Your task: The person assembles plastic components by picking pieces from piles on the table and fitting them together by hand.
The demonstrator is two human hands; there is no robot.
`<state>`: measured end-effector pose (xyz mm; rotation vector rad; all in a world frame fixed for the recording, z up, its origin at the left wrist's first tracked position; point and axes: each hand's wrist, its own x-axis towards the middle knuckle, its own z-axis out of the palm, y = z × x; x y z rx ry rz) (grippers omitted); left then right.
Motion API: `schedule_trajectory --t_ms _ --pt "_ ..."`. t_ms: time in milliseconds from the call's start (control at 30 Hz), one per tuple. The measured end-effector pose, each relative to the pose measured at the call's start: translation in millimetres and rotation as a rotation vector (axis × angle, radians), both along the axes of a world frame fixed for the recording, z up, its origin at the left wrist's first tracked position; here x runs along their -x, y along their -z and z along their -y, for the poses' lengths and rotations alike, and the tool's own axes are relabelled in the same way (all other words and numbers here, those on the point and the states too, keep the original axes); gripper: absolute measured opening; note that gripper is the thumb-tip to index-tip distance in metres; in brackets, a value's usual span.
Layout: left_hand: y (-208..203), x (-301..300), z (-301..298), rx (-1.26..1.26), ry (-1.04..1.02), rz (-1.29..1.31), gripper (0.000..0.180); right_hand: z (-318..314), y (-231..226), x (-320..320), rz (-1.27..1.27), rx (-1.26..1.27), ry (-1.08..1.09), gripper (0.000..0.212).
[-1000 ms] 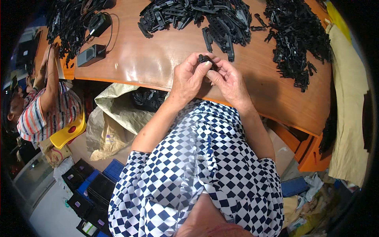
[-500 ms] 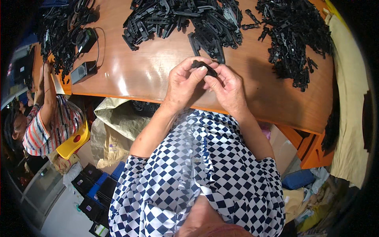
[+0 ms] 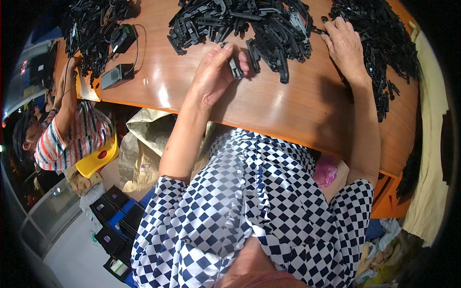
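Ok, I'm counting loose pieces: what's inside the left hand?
The left hand holds a small black part, only partly showing. The hand covers the rest, so its full shape, or any second piece beneath, can't be seen.

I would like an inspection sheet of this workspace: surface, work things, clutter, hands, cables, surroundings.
Surface: glossy brown tabletop, reflecting light
Work things: small black plastic piece; middle heap of long black plastic parts; right heap of black plastic parts
Clutter: dark grey rectangular box, tabletop's left
Hands: left hand holds the piece; right hand beside right heap, grip unclear
Cables: thin dark cable, curving near the box
Surroundings: co-worker in striped shirt, left
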<state>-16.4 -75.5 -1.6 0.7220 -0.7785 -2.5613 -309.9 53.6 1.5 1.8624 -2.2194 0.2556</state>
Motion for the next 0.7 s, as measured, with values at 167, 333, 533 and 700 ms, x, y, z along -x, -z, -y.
schedule_trajectory --t_ms 167,333,533,700 --pt "10.3 17.5 8.8 1.239 0.048 0.701 0.041 0.6 5.4 -17.3 0.416 0.242 0.039 0.021" --pt "0.1 31.6 8.8 1.550 0.239 0.871 0.034 -15.0 8.6 -66.3 1.506 0.258 0.131 0.025" --pt "8.6 7.1 10.8 1.474 0.119 0.753 0.024 -18.2 -3.9 -146.1 1.861 0.135 0.051 0.025" --pt "1.2 -3.4 -6.9 0.725 -0.030 0.486 0.014 -2.1 10.1 -172.5 2.013 0.164 0.010 0.025"
